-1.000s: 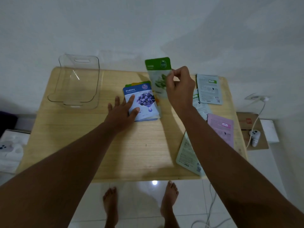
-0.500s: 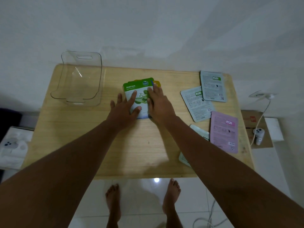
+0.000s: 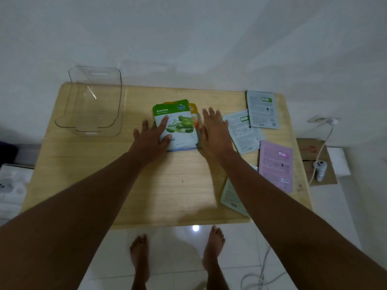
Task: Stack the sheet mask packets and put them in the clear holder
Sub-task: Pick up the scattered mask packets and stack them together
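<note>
A stack of sheet mask packets (image 3: 180, 126) lies at the middle of the wooden table (image 3: 171, 185), a green Aloe Vera packet on top. My left hand (image 3: 152, 137) rests flat on the stack's left side, fingers spread. My right hand (image 3: 214, 132) is flat and open just right of the stack, its thumb at the stack's edge. The clear holder (image 3: 92, 101) stands empty at the table's far left. Loose packets lie at the right: two grey ones (image 3: 262, 108) (image 3: 244, 130), a pink one (image 3: 275, 164), and a pale green one (image 3: 231, 195) partly under my right forearm.
A wall runs behind the table. To the right, a cardboard piece (image 3: 314, 160) on the floor carries a small white device (image 3: 319, 167) with a cable. A white object (image 3: 10, 185) sits at the left of the floor. My bare feet stand below the table's front edge.
My right hand laid the green Aloe Vera packet on the stack over the blueberry one, then let go and slid off to the stack's right side. The left hand stayed on the stack.
</note>
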Demonstrator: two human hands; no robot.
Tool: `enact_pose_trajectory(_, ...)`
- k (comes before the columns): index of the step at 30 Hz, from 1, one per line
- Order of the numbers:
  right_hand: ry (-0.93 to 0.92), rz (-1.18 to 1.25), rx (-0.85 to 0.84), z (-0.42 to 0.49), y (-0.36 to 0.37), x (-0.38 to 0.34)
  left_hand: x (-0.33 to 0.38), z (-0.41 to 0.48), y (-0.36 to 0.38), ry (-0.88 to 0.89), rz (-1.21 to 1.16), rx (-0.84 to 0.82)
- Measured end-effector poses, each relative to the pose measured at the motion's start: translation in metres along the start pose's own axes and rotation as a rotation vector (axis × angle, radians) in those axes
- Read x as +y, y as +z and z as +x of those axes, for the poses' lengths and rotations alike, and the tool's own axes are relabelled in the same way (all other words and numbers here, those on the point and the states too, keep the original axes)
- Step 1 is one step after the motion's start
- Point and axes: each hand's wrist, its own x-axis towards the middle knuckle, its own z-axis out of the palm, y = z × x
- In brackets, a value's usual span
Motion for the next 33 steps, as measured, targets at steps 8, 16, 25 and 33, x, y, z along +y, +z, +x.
enact_pose_trajectory(8,0.273,-0.198,-0.09,-0.001,-0.017,0.037,0.001,0.002,-0.003,0.013,0.031,-0.012)
enact_pose_trajectory(16,0.076,-0.292,0.071,-0.007,-0.019,0.032,-0.001,0.002,0.0,0.019,0.055,0.0)
enact_pose_trajectory(25,-0.034,0.117,0.424,0.013,-0.038,0.0,0.001,0.001,-0.002,0.015,0.047,-0.012)
enact_pose_trajectory(33,0.088,0.555,0.595,0.047,-0.051,-0.059,0.009,-0.005,-0.009,-0.016,-0.111,0.019)
